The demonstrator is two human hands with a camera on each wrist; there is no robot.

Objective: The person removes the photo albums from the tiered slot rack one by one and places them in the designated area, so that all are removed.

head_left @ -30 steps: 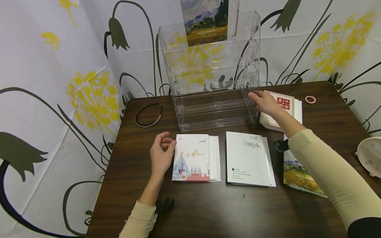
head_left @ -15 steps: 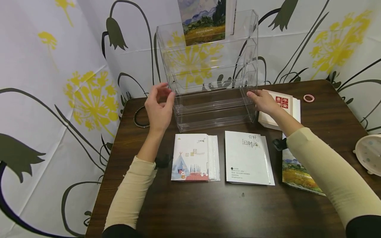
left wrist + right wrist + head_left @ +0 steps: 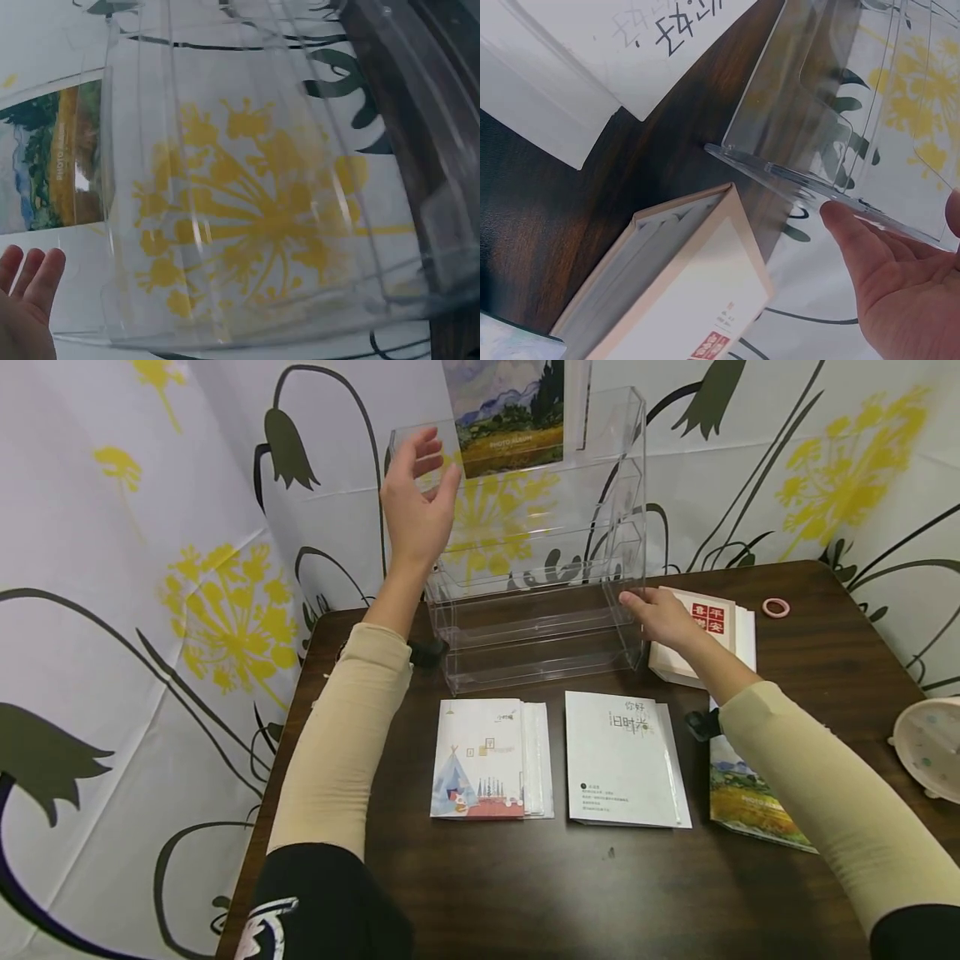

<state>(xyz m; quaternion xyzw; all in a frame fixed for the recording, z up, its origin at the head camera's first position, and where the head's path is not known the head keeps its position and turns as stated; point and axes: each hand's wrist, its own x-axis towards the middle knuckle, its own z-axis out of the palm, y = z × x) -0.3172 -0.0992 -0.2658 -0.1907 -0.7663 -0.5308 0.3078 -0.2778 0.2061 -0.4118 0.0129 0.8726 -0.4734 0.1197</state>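
A clear plastic tiered rack point(image 3: 540, 677) stands at the back of the table. My right hand point(image 3: 663, 618) holds its right side panel, with the thumb on the inner side and the fingers outside, as the right wrist view shows. My left hand point(image 3: 420, 510) is raised at the rack's upper left, fingers loosely bent and holding nothing. Beside it, a photo album point(image 3: 510, 427) with a painted landscape cover stands in the top tier. In the left wrist view, the left fingertips point(image 3: 49, 262) show below that album point(image 3: 52, 157). The lower tiers hold nothing.
A tent-picture album point(image 3: 480, 760) and a white album point(image 3: 622, 760) lie in front of the rack. Right of it are a cream album with red characters point(image 3: 708, 610), another landscape album point(image 3: 757, 806), a pink ring point(image 3: 776, 607) and a round lidded container point(image 3: 933, 747).
My left hand has risen from beside the tent-picture album, along the rack's left side, to its top. The right hand stays at the right panel; the view shifts slightly.
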